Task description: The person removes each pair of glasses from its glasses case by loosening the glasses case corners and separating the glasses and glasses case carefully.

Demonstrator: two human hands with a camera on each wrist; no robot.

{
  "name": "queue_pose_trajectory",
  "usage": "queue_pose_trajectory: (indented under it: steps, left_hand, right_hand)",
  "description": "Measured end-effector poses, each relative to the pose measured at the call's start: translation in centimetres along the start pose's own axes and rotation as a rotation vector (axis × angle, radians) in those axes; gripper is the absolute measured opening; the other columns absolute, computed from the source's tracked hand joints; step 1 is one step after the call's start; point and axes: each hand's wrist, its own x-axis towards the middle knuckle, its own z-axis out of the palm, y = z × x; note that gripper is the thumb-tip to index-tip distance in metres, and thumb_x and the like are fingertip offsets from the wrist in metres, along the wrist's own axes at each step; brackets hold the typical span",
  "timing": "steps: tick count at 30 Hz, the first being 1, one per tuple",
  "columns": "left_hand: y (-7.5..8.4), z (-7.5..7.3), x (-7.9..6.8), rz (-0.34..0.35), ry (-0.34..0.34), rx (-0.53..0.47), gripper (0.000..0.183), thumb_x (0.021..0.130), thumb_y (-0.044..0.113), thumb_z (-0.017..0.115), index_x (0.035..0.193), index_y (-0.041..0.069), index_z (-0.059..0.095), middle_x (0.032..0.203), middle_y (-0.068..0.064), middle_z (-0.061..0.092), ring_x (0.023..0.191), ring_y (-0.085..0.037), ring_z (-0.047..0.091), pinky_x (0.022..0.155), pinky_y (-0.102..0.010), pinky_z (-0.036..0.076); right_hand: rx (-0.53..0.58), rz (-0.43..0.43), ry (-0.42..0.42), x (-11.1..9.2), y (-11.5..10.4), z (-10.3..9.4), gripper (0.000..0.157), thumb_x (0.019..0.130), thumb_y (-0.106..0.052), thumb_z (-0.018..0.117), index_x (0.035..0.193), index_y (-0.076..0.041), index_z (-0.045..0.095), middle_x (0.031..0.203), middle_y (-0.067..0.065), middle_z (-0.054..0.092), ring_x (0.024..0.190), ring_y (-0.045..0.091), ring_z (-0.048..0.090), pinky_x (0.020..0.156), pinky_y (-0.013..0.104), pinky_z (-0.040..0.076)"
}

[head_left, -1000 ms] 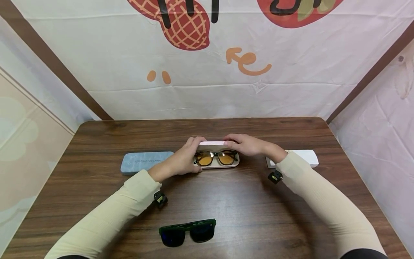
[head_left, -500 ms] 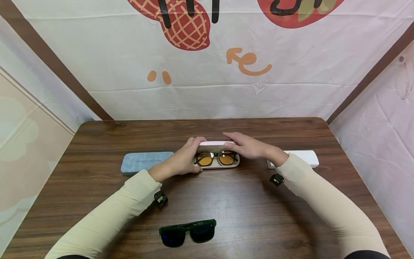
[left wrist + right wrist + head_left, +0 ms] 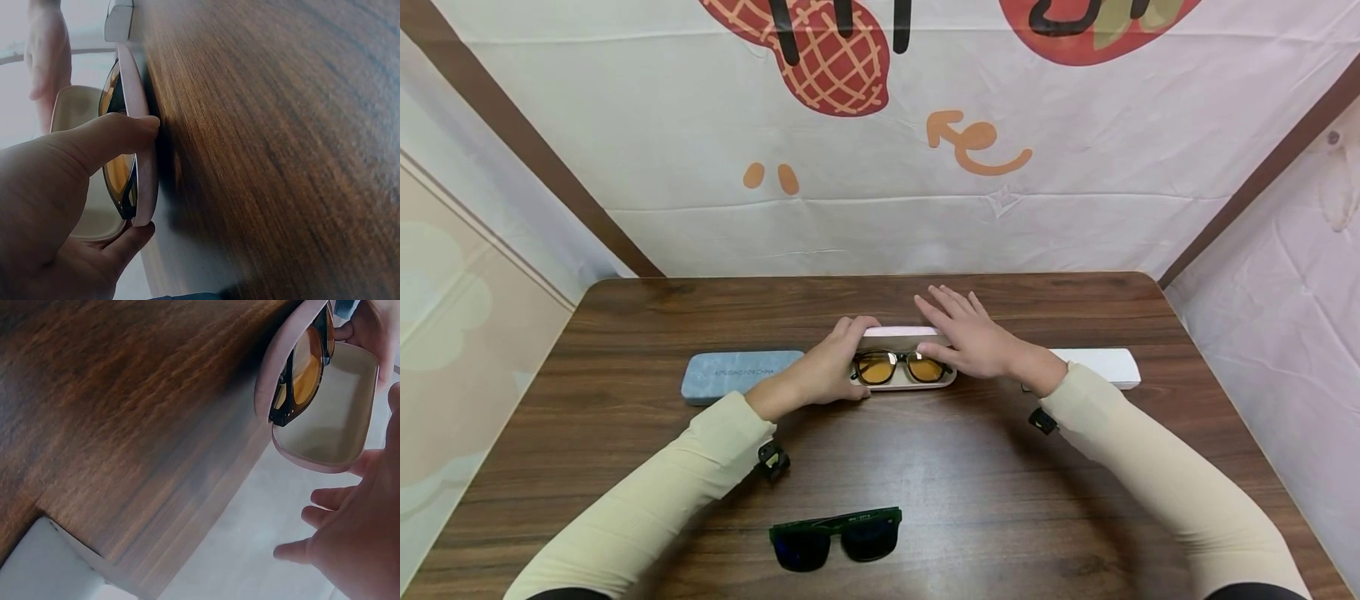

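Observation:
A pale pink glasses case (image 3: 897,332) stands with its lid raised at the middle of the table. Inside it lies a pair of black-framed glasses (image 3: 877,367) with yellow lenses. My left hand (image 3: 822,367) grips the left end of the case; in the left wrist view its thumb (image 3: 140,125) presses the front edge of the base. My right hand (image 3: 977,340) is at the right end of the case with fingers spread and straight, overlapping the lid's corner. In the right wrist view its fingers (image 3: 292,551) point past the beige-lined lid (image 3: 328,419).
Left of the case lies a closed blue glasses case (image 3: 722,375), partly behind the left forearm. A white case (image 3: 1101,367) lies on the right behind the right wrist. Dark green-framed sunglasses (image 3: 803,550) rest near the front of the wooden table (image 3: 970,500).
My right hand has let go of the lid's edge; its fingers have straightened and spread up and away. The left hand keeps its grip, and the case has stayed in place.

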Motion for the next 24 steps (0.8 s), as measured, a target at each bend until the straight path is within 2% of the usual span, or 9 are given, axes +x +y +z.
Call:
queue_pose_trajectory:
  steps: [8, 19, 24]
  left_hand:
    - [-0.11, 0.06, 0.03, -0.008, -0.002, 0.006, 0.096, 0.076, 0.013, 0.09, 0.151, 0.011, 0.03, 0.136, -0.021, 0.042, 0.121, -0.034, 0.052, 0.099, -0.05, 0.049]
    - [-0.03, 0.07, 0.0, -0.005, 0.0, 0.002, 0.096, 0.076, 0.013, 0.09, 0.151, 0.011, 0.031, 0.135, -0.021, 0.042, 0.121, -0.034, 0.053, 0.098, -0.05, 0.049]
    - [0.06, -0.05, -0.06, 0.002, 0.0, 0.008, 0.096, 0.076, 0.013, 0.09, 0.151, 0.01, 0.03, 0.136, -0.022, 0.042, 0.121, -0.034, 0.053, 0.098, -0.05, 0.05]
  right_hand:
    - [-0.04, 0.026, -0.018, -0.17, -0.04, 0.06, 0.075, 0.106, -0.048, 0.049, 0.164, -0.015, 0.016, 0.169, 0.019, 0.002, 0.155, 0.034, -0.004, 0.117, 0.066, -0.008]
    - [-0.067, 0.017, -0.009, -0.36, 0.23, 0.11, 0.076, 0.106, -0.051, 0.046, 0.165, -0.015, 0.013, 0.169, 0.019, 0.0, 0.155, 0.034, -0.005, 0.116, 0.067, -0.006]
    - [-0.061, 0.02, -0.013, -0.63, -0.04, -0.29, 0.077, 0.106, -0.049, 0.047, 0.165, -0.017, 0.011, 0.169, 0.017, -0.001, 0.155, 0.033, -0.006, 0.117, 0.065, -0.008]
